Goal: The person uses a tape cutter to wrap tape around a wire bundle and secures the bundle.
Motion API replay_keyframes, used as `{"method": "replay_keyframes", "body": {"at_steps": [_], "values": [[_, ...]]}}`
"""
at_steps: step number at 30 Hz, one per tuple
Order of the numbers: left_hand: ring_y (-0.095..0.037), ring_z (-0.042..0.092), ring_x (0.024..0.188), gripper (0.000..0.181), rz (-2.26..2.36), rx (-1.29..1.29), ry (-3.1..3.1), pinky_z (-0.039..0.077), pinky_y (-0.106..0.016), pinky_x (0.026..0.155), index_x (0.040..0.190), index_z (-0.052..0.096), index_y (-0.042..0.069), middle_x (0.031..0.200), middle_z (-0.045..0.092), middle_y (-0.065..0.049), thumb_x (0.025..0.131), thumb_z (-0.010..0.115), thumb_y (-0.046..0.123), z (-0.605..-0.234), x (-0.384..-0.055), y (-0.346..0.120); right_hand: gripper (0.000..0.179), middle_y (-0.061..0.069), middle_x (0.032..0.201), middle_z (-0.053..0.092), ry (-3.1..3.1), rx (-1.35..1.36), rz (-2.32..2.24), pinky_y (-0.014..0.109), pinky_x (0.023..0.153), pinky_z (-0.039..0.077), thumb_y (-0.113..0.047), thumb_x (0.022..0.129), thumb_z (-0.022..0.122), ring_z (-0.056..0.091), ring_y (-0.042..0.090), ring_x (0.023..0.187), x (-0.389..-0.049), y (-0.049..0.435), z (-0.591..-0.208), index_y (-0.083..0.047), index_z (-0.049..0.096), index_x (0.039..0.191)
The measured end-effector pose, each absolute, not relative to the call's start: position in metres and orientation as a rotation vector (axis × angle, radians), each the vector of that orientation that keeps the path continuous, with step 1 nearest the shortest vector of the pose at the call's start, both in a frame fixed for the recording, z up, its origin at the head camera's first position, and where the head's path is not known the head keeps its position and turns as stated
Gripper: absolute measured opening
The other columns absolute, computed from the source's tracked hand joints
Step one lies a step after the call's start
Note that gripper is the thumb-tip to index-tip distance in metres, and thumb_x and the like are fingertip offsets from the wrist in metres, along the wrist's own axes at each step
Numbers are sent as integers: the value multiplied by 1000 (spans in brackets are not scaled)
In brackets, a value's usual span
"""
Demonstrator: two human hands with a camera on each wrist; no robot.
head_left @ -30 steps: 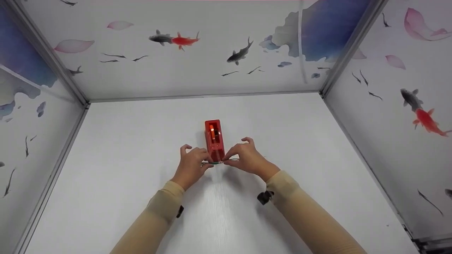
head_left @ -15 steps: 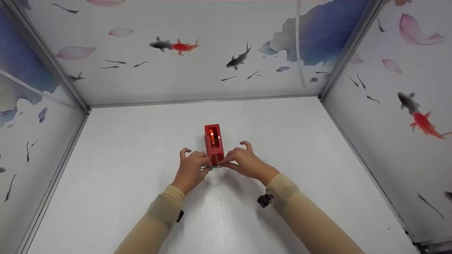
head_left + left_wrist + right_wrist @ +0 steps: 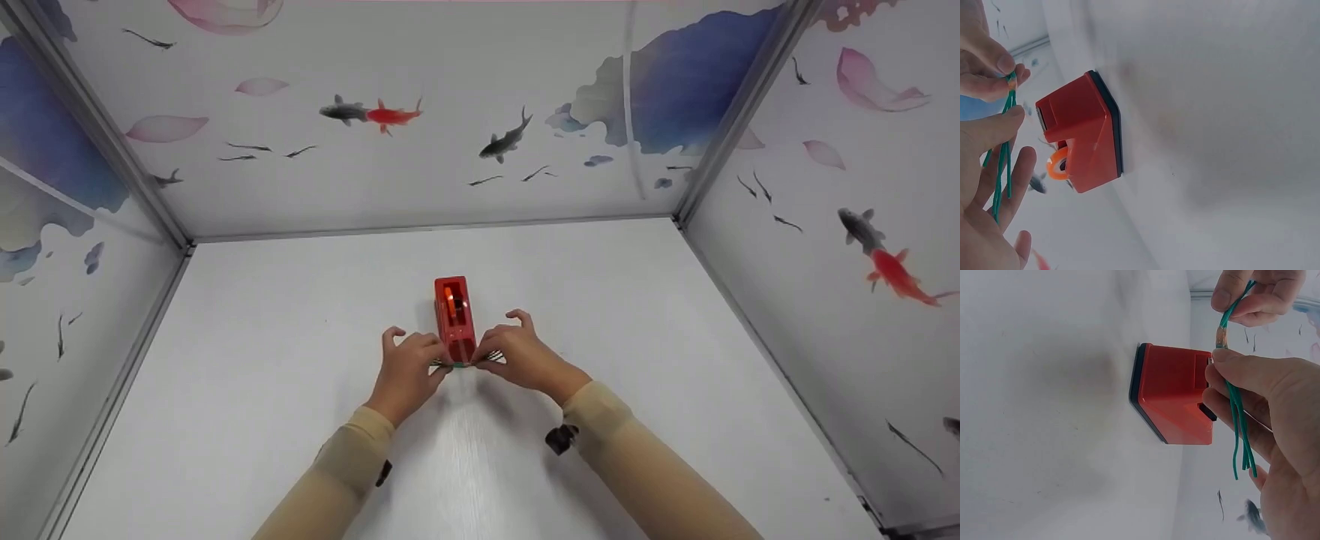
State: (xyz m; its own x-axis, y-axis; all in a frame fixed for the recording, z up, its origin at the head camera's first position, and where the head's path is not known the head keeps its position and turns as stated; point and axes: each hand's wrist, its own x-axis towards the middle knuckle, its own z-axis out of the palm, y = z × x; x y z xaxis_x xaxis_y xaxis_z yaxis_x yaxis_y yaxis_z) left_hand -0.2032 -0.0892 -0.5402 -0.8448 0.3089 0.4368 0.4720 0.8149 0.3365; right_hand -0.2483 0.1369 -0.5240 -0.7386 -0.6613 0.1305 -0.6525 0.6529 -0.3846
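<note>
A bundle of thin green wires or strands (image 3: 999,180) runs between the two hands at the near end of a red tape dispenser (image 3: 454,322). My left hand (image 3: 409,375) pinches one side of the bundle between thumb and fingers. On the other side, my right hand (image 3: 529,356) pinches it the same way, with loose strand ends hanging over the palm in the right wrist view. A short brownish, shiny band (image 3: 1221,336), perhaps tape, wraps the bundle between the fingertips. The dispenser stands upright, its orange roll (image 3: 1057,163) showing in the left wrist view.
The white tabletop (image 3: 300,322) spreads around the dispenser. Printed panels with fish and petals close off the back (image 3: 420,180), left and right sides. A small black camera (image 3: 561,439) is worn at the right wrist.
The head view has tilted, so the dispenser and hands appear lower. Both hands keep pinching the bundle at the dispenser's near end; the right fingers shift slightly, and strands beside them look more fanned.
</note>
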Motion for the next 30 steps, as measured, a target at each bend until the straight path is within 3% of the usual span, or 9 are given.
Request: {"method": "replay_keyframes", "body": {"at_steps": [6, 9, 15, 17, 23, 30], "values": [[-13, 68, 89, 15, -684, -570, -2670, 33, -60, 108, 97, 78, 27, 89, 76, 9, 85, 87, 32, -541, -202, -89, 9, -10, 88, 78, 2926, -1142, -582, 47, 101, 42, -19, 89, 83, 69, 4, 82, -246, 139, -522, -24, 84, 97], [-11, 70, 90, 15, -718, -541, -2717, 32, -59, 109, 103, 80, 27, 92, 78, 9, 89, 83, 32, -543, -201, -90, 9, -10, 87, 78, 2951, -1156, -564, 42, 93, 47, -19, 88, 83, 68, 4, 77, -245, 140, -524, -23, 85, 97], [-14, 70, 89, 17, -683, -508, -2887, 31, -62, 109, 107, 83, 25, 87, 79, 8, 93, 78, 34, -541, -203, -88, 9, -10, 86, 78, 3015, -1204, -550, 45, 92, 47, -18, 86, 86, 69, 4, 75, -245, 139, -525, -24, 86, 92], [-13, 67, 84, 14, -688, -507, -2915, 31, -61, 109, 103, 84, 24, 80, 77, 9, 93, 78, 32, -540, -203, -87, 9, -12, 85, 79, 3032, -1164, -522, 48, 99, 45, -20, 85, 86, 70, 3, 76, -245, 138, -524, -26, 85, 92], [-12, 61, 76, 10, -551, -527, -2853, 35, -57, 105, 99, 85, 24, 71, 73, 9, 91, 80, 28, -539, -202, -89, 8, -14, 85, 79, 2995, -923, -442, 65, 118, 21, -28, 90, 82, 73, 4, 84, -239, 132, -513, -29, 85, 97], [-14, 67, 82, 14, -397, -519, -2740, 38, -56, 105, 104, 84, 27, 83, 79, 5, 91, 80, 32, -541, -200, -89, 13, -7, 81, 80, 2837, -836, -554, 66, 115, 26, -27, 95, 75, 69, 5, 78, -241, 133, -509, -19, 85, 95]]}}
